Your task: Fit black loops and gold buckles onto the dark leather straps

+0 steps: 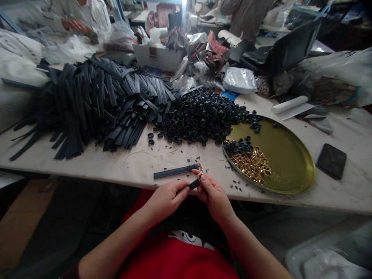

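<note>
My left hand [168,197] pinches a short dark strap [194,184] at the table's front edge. At the end of that strap, my right hand [214,197] grips a small gold buckle [200,175] between thumb and fingers. How far the strap passes through the buckle is hidden by my fingers. Just beyond my hands lies another dark strap [174,171], flat on the table, with a loop and a gold buckle at its right end. To the right, gold buckles [252,164] are heaped on a round gold tray [293,155], beside some black loops [238,146].
A big pile of dark straps [95,93] covers the left of the table [130,164]. Black loops [200,116] are mounded in the middle. A phone [331,161] lies right of the tray. Bags, boxes and scraps line the back, where another person's hands [77,26] show.
</note>
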Action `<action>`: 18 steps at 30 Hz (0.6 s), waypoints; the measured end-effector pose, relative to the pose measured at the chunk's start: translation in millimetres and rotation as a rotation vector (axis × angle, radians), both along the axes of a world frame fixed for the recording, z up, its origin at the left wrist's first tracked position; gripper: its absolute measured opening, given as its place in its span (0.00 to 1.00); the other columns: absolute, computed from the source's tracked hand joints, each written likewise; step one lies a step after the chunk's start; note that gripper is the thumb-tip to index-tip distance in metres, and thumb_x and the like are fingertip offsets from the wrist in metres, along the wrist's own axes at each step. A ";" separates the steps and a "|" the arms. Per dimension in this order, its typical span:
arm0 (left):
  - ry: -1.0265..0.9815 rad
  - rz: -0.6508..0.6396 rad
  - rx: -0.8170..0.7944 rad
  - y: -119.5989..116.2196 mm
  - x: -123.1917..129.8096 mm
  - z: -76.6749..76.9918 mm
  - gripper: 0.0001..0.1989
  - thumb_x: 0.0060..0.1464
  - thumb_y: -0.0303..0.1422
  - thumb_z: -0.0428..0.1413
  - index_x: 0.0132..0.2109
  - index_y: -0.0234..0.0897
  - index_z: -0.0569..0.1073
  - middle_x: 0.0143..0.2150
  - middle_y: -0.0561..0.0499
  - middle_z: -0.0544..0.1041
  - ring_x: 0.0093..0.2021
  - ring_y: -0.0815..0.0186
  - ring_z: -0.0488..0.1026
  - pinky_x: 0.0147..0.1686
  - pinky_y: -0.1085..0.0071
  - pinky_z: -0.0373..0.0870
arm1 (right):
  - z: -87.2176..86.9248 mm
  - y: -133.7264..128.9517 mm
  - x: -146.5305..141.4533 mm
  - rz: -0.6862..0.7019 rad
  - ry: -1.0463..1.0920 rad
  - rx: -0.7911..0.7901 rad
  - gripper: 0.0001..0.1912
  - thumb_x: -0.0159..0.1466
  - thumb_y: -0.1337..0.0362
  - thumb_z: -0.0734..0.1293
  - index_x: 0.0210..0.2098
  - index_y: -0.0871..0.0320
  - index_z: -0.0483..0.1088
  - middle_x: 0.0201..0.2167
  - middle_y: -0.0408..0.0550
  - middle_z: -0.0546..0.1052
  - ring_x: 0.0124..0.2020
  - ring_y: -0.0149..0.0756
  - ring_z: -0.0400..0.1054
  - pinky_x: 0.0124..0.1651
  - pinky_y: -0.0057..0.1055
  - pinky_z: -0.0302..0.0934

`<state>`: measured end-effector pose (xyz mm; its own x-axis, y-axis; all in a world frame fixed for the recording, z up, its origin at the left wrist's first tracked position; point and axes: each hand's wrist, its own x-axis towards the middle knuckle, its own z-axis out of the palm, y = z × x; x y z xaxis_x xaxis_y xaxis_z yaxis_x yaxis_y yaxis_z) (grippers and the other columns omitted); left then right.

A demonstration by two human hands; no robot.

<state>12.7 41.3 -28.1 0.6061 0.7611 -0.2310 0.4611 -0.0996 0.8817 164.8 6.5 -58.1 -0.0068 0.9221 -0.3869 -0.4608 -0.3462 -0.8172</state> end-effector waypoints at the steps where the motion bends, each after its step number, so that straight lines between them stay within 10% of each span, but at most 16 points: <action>1: -0.001 0.003 -0.015 -0.7 -1.0 -0.2 0.14 0.57 0.36 0.44 0.36 0.37 0.73 0.30 0.53 0.72 0.31 0.68 0.66 0.31 0.76 0.60 | -0.4 1.0 0.9 -0.015 0.018 0.002 0.19 0.58 0.55 0.64 0.46 0.55 0.67 0.16 0.35 0.57 0.16 0.21 0.43 0.17 0.21 0.36; 7: -0.071 0.057 -0.120 -6.6 -2.5 -6.0 0.14 0.57 0.38 0.44 0.37 0.36 0.71 0.25 0.56 0.66 0.25 0.71 0.61 0.26 0.76 0.57 | -1.8 -3.2 -4.2 0.027 0.150 -0.040 0.17 0.57 0.56 0.65 0.43 0.57 0.70 0.16 0.35 0.57 0.15 0.21 0.42 0.17 0.21 0.37; 12: -0.128 0.160 -0.128 -15.0 4.1 -5.9 0.08 0.53 0.31 0.47 0.39 0.35 0.68 0.31 0.54 0.70 0.31 0.70 0.65 0.31 0.75 0.62 | 1.7 -17.0 -14.2 0.016 -0.251 0.124 0.13 0.56 0.58 0.66 0.38 0.57 0.72 0.24 0.41 0.69 0.25 0.28 0.60 0.28 0.26 0.56; 18: -0.219 0.231 -0.346 -24.3 4.3 -3.5 0.09 0.54 0.36 0.47 0.31 0.36 0.62 0.21 0.58 0.64 0.18 0.76 0.56 0.17 0.79 0.52 | 4.6 -23.2 -12.1 0.008 -0.347 0.180 0.10 0.56 0.57 0.65 0.31 0.57 0.67 0.23 0.40 0.68 0.26 0.29 0.61 0.29 0.26 0.56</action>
<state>17.0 16.9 -31.6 0.4925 0.7828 -0.3803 0.2362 0.3004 0.9241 152.7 -16.6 -53.5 0.0886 0.9758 -0.1999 -0.1440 -0.1860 -0.9719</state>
